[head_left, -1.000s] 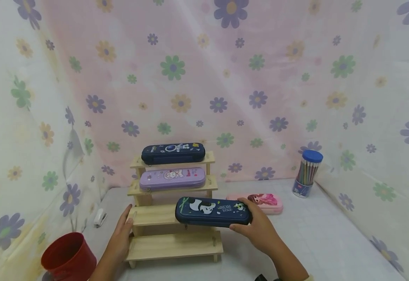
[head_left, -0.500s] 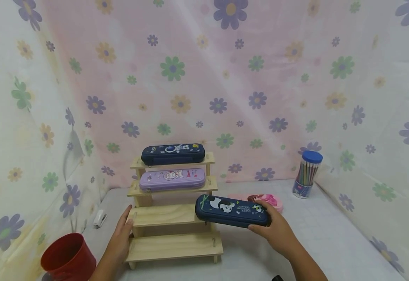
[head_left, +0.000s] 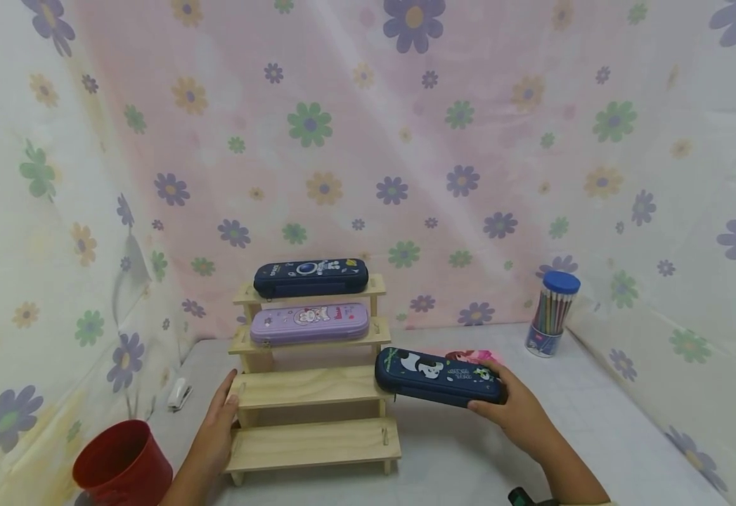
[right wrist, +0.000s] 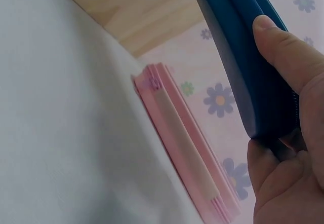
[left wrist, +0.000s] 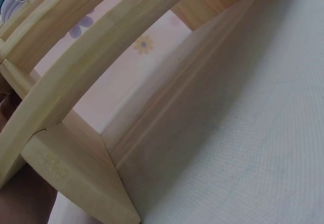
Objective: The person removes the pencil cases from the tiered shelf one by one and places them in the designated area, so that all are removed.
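Right hand (head_left: 514,406) grips a navy panda case (head_left: 438,378) at 1 end; left hand (head_left: 217,423), fingers extended, touches a 4-tier wooden stand (head_left: 313,447).

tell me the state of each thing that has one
Panda case: closed, gripped by right hand
Astronaut case: closed
Purple case: closed
Pink case: looks closed
Pencil tub: upright, lid on
Red pot: upright, open-topped
Rack: standing, left hand touching it
White object: too small to tell
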`<state>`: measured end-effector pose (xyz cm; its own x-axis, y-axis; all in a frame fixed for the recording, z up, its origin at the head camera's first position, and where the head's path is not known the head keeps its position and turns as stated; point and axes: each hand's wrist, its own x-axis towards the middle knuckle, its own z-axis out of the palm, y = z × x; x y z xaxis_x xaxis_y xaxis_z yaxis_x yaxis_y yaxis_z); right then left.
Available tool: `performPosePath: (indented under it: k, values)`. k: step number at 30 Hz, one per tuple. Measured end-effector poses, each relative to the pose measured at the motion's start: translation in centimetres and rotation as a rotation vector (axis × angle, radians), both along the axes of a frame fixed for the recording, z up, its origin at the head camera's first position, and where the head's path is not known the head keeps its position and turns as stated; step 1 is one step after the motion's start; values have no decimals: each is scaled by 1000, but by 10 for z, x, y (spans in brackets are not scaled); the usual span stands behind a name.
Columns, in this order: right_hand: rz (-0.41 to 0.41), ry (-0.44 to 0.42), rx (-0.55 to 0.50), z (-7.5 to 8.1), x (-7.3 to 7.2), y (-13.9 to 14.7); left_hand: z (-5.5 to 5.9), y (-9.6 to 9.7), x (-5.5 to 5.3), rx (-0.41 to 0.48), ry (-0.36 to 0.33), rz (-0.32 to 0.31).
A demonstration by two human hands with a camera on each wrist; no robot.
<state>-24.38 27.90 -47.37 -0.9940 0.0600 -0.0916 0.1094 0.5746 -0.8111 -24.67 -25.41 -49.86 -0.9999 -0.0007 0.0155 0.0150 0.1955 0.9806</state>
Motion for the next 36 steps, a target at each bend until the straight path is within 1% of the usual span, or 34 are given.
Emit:
performPosePath:
  k: [2,7,13,16,18,23,27,31,36]
  values:
    - [5,-7,-6,-1,-1,6,0,0,0,-2,5,-1]
    - [10,-31,-4,-7,-4,23,-1,-1,1,-10,-13,-2]
    - [5,-64,59,-17,-11,38,-2,-1,2,4,-25,4]
    - [8,-88,88,-23,-15,45,-3,-1,2,-4,-24,6]
    - [13,-102,86,-27,-16,50,-4,-2,2,-12,-19,4]
    - [55,-78,99,-37,-19,62,-4,-2,2,-18,-9,5]
    - [72,-55,131,-43,-19,68,-3,-1,3,-18,3,4]
    - [74,-49,139,-47,-19,71,-3,-2,3,-27,-5,9]
    - [67,-56,138,-49,-18,70,-1,-3,0,-56,-35,17]
